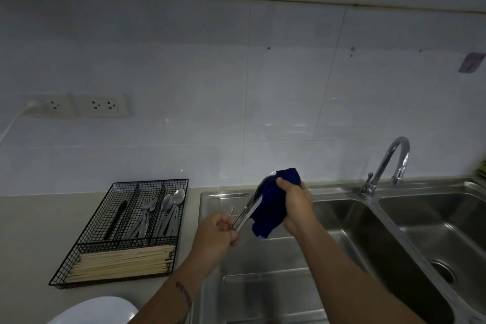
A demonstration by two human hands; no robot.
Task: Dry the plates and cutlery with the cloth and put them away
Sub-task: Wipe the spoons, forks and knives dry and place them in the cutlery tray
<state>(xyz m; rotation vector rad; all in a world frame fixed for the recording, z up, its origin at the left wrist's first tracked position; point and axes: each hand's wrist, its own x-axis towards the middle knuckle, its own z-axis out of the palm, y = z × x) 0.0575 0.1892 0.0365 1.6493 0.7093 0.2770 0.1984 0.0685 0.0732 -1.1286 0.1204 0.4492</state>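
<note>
Left hand (218, 231) pinching spoon (249, 208) handles, steadying them over the sink (342, 218). Right hand (294, 205) clamping blue cloth (268, 216) round the bowls to dry.

Cloth (271, 208) round spoons (248, 210), two-handed

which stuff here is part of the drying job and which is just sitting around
Part of the job:
- blue cloth, gripped by the right hand
- spoons, handles held in the left hand
- wire cutlery tray
- white plate at the bottom edge

Just lying about:
- tap
- double sink
- wall sockets
- chopsticks in the tray's front compartment
</note>
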